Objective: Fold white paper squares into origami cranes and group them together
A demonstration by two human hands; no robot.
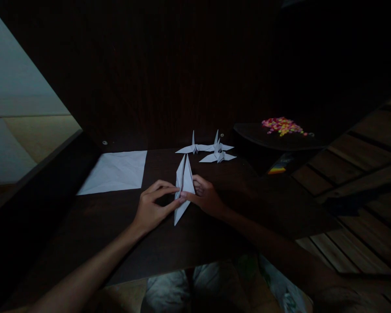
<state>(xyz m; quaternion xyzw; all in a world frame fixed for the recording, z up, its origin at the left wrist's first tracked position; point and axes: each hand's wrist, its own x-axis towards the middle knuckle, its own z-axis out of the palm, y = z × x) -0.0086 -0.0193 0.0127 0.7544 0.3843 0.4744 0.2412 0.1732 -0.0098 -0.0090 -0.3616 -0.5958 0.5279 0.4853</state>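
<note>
A folded white paper (182, 211), long and pointed with a slit running down from its far end, is held between my two hands above the dark table. My left hand (151, 204) pinches its left edge, thumb and fingertips close to the middle. From the other side my right hand (207, 195) grips it, thumb lying on the face and fingers curled behind, partly hidden. Beyond the hands stand several finished white paper cranes (218, 155), wings spread and necks upright. To the left, a flat creased sheet of white paper (115, 171) lies on the table.
A dark upright panel (169, 87) rises behind the table (94, 226). On a rounded dark shelf (247, 129) at the right sits a heap of small bright coloured pieces (283, 126). A low dark side board (35, 174) borders the left. Wooden slats (355, 252) show at lower right.
</note>
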